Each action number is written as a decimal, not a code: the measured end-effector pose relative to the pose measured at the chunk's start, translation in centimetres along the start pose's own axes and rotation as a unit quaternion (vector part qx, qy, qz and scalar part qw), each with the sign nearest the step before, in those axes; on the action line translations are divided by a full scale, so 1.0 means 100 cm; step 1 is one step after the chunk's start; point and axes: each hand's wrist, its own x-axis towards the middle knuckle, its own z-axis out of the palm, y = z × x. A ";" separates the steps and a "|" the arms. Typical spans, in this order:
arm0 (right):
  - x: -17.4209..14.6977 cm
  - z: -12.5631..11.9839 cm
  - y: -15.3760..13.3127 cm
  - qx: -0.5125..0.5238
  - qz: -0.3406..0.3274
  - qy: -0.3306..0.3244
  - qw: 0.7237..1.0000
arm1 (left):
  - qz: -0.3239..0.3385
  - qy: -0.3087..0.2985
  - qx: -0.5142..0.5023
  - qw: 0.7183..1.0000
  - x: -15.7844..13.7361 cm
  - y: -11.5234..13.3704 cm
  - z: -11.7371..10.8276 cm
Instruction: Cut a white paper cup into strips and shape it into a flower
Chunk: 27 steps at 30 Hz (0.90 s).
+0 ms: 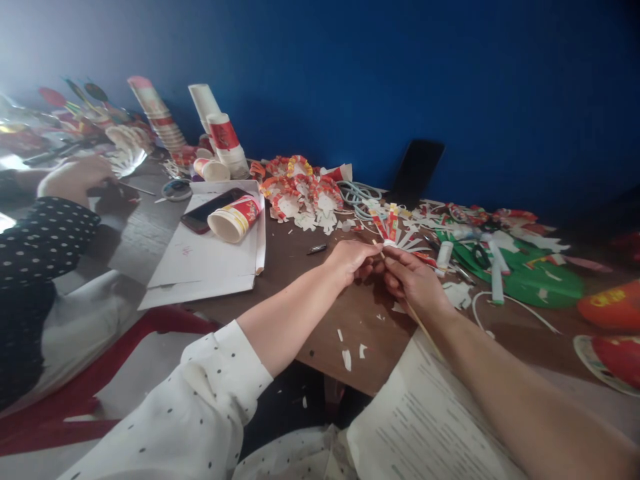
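Note:
My left hand [356, 261] and my right hand [413, 279] meet over the table, both with closed fingers. Between them is a paper cup cut into strips [393, 230], its red, yellow and white strips fanned out away from me. A thin wooden stick [424, 328] runs from its base through my right hand's grip and down toward my right forearm. The left thumb and fingertips pinch at the stick's upper end, against the cup's base. Fingers hide part of where stick and cup meet.
Cut paper cups [300, 190] and white scraps crowd the back. A white board [220, 260] at left bears a phone [205, 217] and a paper cup [235, 219]. Stacked cups [227, 143] stand behind. Green sheet [545, 273] at right. A co-worker's arm [55, 227] is far left.

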 end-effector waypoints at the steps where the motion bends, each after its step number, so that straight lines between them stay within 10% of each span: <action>1: 0.000 0.000 0.001 -0.005 -0.005 -0.001 1.000 | -0.005 -0.005 -0.001 1.000 0.000 0.000 0.000; 27: -0.001 0.001 0.002 -0.028 -0.012 -0.016 0.999 | 0.020 -0.014 -0.046 0.999 0.006 -0.006 0.002</action>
